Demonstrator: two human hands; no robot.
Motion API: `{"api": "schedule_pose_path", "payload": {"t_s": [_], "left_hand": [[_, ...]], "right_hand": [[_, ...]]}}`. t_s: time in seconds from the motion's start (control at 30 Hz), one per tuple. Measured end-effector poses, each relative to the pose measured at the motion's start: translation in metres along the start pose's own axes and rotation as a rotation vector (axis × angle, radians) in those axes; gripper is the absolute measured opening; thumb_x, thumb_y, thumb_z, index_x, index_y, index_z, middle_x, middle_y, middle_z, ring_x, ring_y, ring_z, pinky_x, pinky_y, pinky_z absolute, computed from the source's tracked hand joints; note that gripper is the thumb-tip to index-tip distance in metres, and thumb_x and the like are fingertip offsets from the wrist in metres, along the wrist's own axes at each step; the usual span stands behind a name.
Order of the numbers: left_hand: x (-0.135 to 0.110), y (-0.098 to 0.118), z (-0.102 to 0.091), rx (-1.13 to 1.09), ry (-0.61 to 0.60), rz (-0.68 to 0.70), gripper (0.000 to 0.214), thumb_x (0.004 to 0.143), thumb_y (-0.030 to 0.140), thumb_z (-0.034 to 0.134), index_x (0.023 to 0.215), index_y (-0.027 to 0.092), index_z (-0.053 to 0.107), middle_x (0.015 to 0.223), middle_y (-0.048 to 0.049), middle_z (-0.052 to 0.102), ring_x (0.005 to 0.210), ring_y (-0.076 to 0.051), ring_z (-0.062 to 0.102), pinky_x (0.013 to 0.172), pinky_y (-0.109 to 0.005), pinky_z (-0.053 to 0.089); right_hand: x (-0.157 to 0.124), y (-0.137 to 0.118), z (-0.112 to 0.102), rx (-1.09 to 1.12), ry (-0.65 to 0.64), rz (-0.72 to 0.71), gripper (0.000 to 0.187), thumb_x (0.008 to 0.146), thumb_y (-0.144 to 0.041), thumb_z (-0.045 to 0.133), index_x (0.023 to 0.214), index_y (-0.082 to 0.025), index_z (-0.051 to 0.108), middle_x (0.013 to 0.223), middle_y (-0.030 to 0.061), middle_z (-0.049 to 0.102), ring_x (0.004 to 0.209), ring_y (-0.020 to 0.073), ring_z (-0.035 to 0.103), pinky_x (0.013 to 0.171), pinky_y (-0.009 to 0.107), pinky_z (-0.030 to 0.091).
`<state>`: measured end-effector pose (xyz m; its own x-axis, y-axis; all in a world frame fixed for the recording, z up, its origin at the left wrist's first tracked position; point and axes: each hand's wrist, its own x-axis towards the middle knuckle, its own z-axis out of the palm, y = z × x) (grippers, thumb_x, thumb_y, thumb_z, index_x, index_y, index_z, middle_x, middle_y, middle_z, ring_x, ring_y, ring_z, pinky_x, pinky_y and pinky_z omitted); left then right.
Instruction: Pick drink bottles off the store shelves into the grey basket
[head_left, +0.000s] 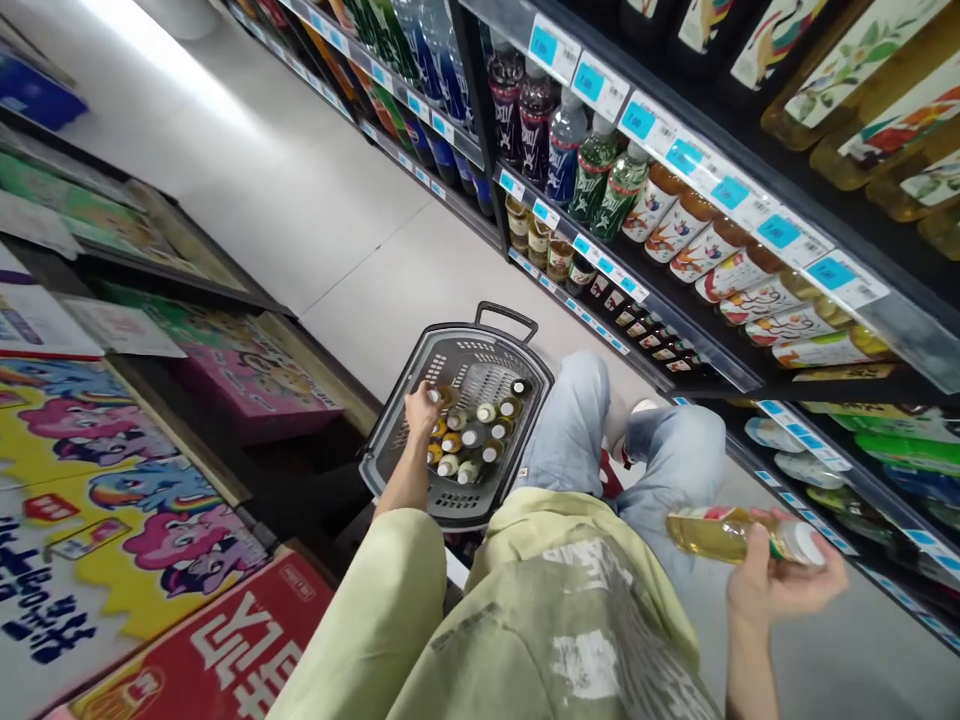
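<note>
My right hand (780,580) is wrapped round the neck end of a clear bottle of yellow drink (705,535), held on its side with its white cap toward the palm. Inside the grey shopping basket (390,470), my left hand (420,412) grips a bottle (450,396) near its white cap; much of that bottle is hard to make out. Beside it several capped bottles (474,434) stand grouped upright in the basket.
Drink shelves (675,150) with price tags run along the right, holding rows of bottles (709,245). Colourful boxes (187,480) are stacked on the left. The basket's handle (507,318) sticks up at its far end, over the tiled floor (352,240).
</note>
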<state>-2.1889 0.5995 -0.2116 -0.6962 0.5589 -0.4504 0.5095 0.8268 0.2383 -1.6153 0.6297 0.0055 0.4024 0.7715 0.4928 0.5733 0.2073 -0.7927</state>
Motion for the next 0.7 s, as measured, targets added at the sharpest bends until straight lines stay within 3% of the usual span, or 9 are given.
{"api": "schedule_pose_path", "payload": {"t_s": [0.2, 0.37, 0.53, 0.63, 0.7], "left_hand": [[0.015, -0.015, 0.031, 0.083, -0.115, -0.020, 0.049, 0.083, 0.029, 0.071, 0.129, 0.013, 0.068, 0.117, -0.0262, 0.075, 0.109, -0.038, 0.073, 0.088, -0.041, 0.055], [0.023, -0.026, 0.046, 0.053, -0.153, -0.046, 0.042, 0.083, 0.027, 0.067, 0.122, 0.010, 0.070, 0.110, -0.0267, 0.077, 0.108, -0.039, 0.074, 0.088, -0.041, 0.055], [0.034, -0.028, 0.050, 0.065, -0.163, -0.053, 0.027, 0.087, 0.028, 0.059, 0.103, 0.012, 0.073, 0.094, -0.0243, 0.076, 0.103, -0.040, 0.075, 0.083, -0.042, 0.056], [0.036, -0.027, 0.054, 0.070, -0.172, -0.066, 0.025, 0.085, 0.029, 0.058, 0.097, 0.012, 0.072, 0.077, -0.0194, 0.072, 0.097, -0.039, 0.075, 0.079, -0.042, 0.055], [0.034, -0.028, 0.055, 0.064, -0.184, -0.068, 0.023, 0.085, 0.032, 0.060, 0.093, 0.014, 0.070, 0.067, -0.0145, 0.066, 0.090, -0.037, 0.074, 0.075, -0.040, 0.054]], "right_hand": [[0.005, -0.023, 0.009, -0.034, -0.043, 0.033, 0.057, 0.071, -0.048, 0.094, 0.108, -0.036, 0.052, 0.101, 0.0058, 0.068, 0.075, 0.0332, 0.072, 0.089, 0.086, 0.058], [0.002, -0.043, 0.026, -0.067, -0.062, 0.072, 0.063, 0.068, -0.050, 0.096, 0.108, -0.033, 0.051, 0.101, 0.0071, 0.070, 0.081, 0.0352, 0.074, 0.095, 0.085, 0.056], [-0.002, -0.055, 0.035, -0.104, -0.200, 0.281, 0.074, 0.070, -0.048, 0.096, 0.127, -0.023, 0.056, 0.103, 0.0087, 0.075, 0.089, 0.0296, 0.076, 0.100, 0.072, 0.059], [-0.002, -0.059, 0.037, -0.164, -0.319, 0.409, 0.061, 0.074, -0.052, 0.092, 0.119, -0.018, 0.068, 0.105, 0.0128, 0.078, 0.095, 0.0302, 0.077, 0.098, 0.062, 0.062], [-0.002, -0.060, 0.040, -0.190, -0.353, 0.416, 0.053, 0.075, -0.052, 0.091, 0.110, -0.017, 0.072, 0.105, 0.0138, 0.080, 0.097, 0.0304, 0.077, 0.096, 0.057, 0.063]]}}
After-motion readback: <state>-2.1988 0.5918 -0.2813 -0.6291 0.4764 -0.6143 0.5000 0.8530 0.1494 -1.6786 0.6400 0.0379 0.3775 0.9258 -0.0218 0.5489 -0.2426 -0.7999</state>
